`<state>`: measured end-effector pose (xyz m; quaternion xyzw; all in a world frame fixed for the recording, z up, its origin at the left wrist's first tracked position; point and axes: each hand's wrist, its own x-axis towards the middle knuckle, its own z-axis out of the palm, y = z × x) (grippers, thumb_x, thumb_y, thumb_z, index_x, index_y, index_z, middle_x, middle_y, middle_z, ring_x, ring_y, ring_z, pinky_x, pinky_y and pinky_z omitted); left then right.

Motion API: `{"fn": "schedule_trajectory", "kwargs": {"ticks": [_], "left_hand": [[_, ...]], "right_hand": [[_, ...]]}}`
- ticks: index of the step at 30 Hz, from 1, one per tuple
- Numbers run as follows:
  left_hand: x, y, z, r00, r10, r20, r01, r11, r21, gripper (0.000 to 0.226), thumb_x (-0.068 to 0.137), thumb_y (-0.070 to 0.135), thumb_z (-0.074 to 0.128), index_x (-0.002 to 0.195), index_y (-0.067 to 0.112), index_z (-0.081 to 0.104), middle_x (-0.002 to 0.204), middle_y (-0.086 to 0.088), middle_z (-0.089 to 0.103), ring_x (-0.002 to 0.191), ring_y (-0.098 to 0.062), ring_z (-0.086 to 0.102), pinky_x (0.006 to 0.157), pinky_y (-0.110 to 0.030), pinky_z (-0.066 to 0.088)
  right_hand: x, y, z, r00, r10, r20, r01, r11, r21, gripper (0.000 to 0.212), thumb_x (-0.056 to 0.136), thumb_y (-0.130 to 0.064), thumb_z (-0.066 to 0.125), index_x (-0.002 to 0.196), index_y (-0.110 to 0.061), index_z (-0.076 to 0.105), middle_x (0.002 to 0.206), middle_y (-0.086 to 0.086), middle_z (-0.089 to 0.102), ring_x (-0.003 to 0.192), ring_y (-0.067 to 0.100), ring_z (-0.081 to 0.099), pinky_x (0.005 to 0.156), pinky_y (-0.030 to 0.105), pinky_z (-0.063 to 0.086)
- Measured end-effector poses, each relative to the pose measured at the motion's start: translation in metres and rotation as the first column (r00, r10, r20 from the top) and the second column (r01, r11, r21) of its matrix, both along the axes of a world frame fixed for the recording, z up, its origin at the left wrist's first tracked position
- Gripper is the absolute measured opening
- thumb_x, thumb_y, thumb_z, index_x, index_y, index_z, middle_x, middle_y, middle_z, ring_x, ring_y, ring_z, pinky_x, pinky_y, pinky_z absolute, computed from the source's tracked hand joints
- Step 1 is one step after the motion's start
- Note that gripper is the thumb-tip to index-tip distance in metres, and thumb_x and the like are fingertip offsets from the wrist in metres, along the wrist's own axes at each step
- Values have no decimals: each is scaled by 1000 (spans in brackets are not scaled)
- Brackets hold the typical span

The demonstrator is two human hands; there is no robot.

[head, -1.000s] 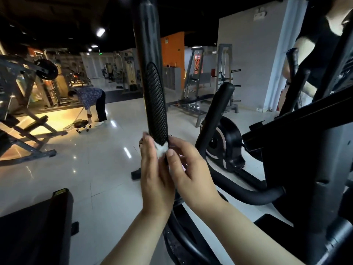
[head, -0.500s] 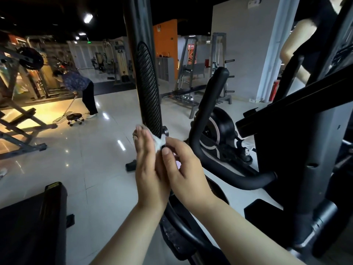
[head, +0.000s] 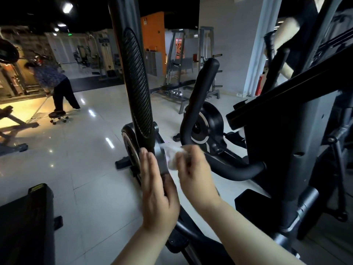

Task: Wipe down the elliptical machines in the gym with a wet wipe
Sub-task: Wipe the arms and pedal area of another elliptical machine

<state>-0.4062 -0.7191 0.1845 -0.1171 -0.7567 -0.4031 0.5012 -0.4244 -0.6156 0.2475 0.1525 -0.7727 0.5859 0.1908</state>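
A black upright handle bar (head: pixel 133 77) of the elliptical machine rises in front of me, with a ribbed grip panel and a grey lower section (head: pixel 161 159). My right hand (head: pixel 196 175) pinches a crumpled white wet wipe (head: pixel 172 154) against the right side of that grey section. Straight-fingered, my left hand (head: pixel 154 188) lies flat along the bar's left side, just below the ribbed grip. A curved black fixed handle (head: pixel 198 104) stands to the right of the bar.
The elliptical's dark column and console arm (head: pixel 298 131) fill the right. Another elliptical's flywheel (head: pixel 208 127) sits behind. A person (head: pixel 55 87) bends over a wheeled stool (head: pixel 58 115) at the far left. A black padded bench (head: pixel 24 226) is at bottom left. Someone's arm (head: pixel 286 35) shows top right.
Both hands have slid down the bar from the bottom of the ribbed grip onto the grey section. The wipe now sits under my right hand alone; my left hand has flattened.
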Motion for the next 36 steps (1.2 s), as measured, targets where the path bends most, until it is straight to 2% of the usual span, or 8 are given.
{"fn": "schedule_trajectory", "kwargs": {"ticks": [3,7,12,19,22,28,32,36], "left_hand": [[3,15,1,995,-99,6,99,984,-149,73,92,-8,51,157,0,18,168,-15,20,155,-34,21,126,-43,20],[-12,33,3,958,-240,159,269,943,-198,71,91,-13,48,157,5,29,167,-4,25,155,-23,25,126,-35,23],[-39,53,5,885,-313,346,385,908,-165,71,92,-7,47,157,16,32,165,16,20,155,-6,18,125,-24,19],[-57,65,-1,853,-323,411,442,866,-235,52,99,14,36,150,15,48,157,11,39,153,-8,24,125,-45,26],[-57,69,-5,869,-313,384,431,861,-272,53,97,18,33,145,13,55,155,1,48,153,-16,25,124,-50,26],[-51,78,-11,869,-331,368,441,856,-271,59,93,19,33,148,8,50,159,-4,43,156,-20,17,125,-53,20],[-45,86,-12,868,-345,357,452,845,-284,57,94,18,35,147,6,50,159,-4,42,157,-17,15,126,-52,18],[-38,92,-14,858,-350,377,463,844,-270,60,93,18,33,151,6,44,162,-3,36,158,-15,9,127,-52,15]], "right_hand": [[-27,34,-6,935,-295,-196,340,903,263,16,99,-11,58,114,-13,59,104,8,58,102,28,53,88,34,43],[-41,63,-17,904,-339,-259,421,604,677,32,70,-1,80,96,-7,63,94,14,53,83,37,53,72,41,44],[-34,75,-13,878,-295,-378,477,467,744,27,73,-9,78,97,-8,65,93,12,57,84,37,59,73,46,48],[0,152,-21,769,-556,-314,553,332,764,29,74,6,67,101,-4,64,94,14,57,85,39,58,75,45,48],[2,149,-25,737,-586,-337,604,348,717,33,76,6,69,107,-5,65,94,13,57,84,38,57,73,43,47],[23,118,-48,846,-390,-363,531,566,630,27,87,5,65,110,-9,62,89,3,54,78,26,54,71,39,52],[16,134,-51,780,-499,-377,624,581,522,13,97,-11,64,111,-13,64,104,7,52,90,29,53,80,40,50],[17,127,-54,806,-445,-390,591,625,509,24,93,-8,66,116,-12,66,114,5,53,100,26,52,89,32,47]]}}
